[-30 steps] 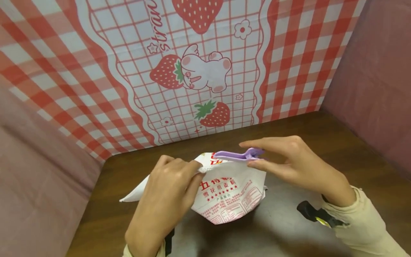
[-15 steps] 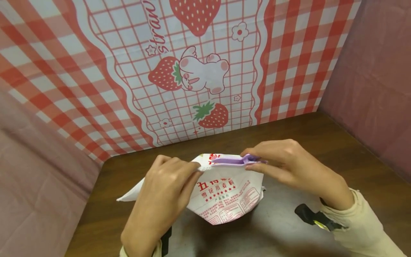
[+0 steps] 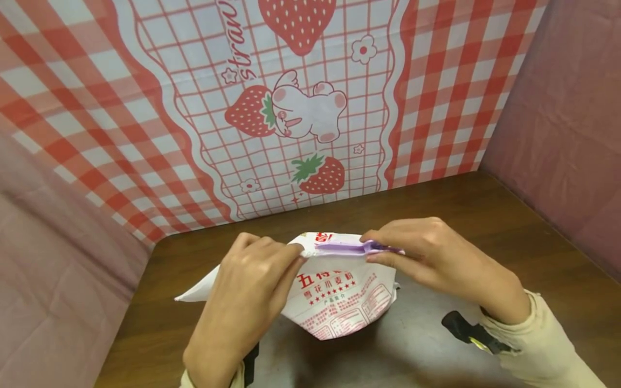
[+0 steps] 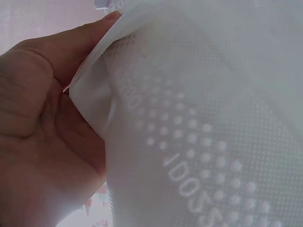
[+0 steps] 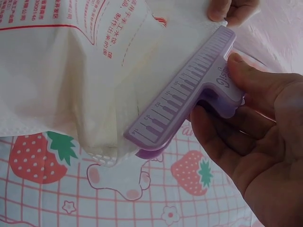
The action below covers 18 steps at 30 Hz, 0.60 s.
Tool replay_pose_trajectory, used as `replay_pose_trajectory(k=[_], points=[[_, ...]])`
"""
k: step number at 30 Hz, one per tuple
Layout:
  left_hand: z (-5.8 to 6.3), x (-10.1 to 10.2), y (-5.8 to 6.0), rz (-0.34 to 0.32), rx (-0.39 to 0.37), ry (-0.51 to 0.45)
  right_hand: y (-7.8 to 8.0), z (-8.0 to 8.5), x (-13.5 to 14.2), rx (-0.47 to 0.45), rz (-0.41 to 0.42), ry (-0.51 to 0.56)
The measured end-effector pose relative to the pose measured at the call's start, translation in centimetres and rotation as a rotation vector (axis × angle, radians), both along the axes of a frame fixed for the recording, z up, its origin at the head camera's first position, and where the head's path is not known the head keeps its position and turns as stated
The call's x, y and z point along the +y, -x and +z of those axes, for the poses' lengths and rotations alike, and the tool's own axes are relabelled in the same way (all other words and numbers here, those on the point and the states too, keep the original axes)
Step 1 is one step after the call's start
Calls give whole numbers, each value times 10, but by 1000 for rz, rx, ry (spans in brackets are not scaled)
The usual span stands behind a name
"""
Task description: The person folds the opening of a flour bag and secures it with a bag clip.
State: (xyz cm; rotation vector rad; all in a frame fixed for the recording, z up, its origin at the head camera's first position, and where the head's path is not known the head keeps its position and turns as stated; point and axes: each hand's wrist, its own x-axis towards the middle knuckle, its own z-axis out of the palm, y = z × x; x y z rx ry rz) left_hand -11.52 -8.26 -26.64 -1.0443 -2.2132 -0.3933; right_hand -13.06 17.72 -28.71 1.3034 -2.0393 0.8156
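A white paper-like flour bag [image 3: 339, 302] with red Chinese print stands in front of me, its top folded over. My left hand [image 3: 249, 288] pinches the folded top edge between thumb and fingers; a white corner of the bag sticks out past it to the left. The left wrist view shows the embossed white bag [image 4: 189, 127] beside that palm. My right hand [image 3: 436, 250] grips the handle of a purple bag clip [image 3: 342, 248]. In the right wrist view the clip [image 5: 182, 92], printed with piano keys, lies along the bag's top edge, one end near the left fingertips.
Under the bag is a brown wooden table [image 3: 432, 199] with a grey, shiny area [image 3: 417, 334] at the front. A red-checked strawberry cloth [image 3: 441, 86] hangs behind, and pink cloths [image 3: 529, 108] hang at both sides. A black wrist strap [image 3: 468, 334] shows at the right sleeve.
My right hand has moved left and down, bringing the purple clip from above the bag onto its folded top edge. The clip's spread handles have come closer together. The left hand keeps its grip.
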Motion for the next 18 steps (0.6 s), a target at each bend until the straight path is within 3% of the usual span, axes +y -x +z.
replay_pose_trajectory(k=[5,18], points=[[0,1,0,5,4,-1,-2,2,-3,0,-14,-14],[5,0,-5,10,-8,-41,-1,-1,1,-97,-172,-89]])
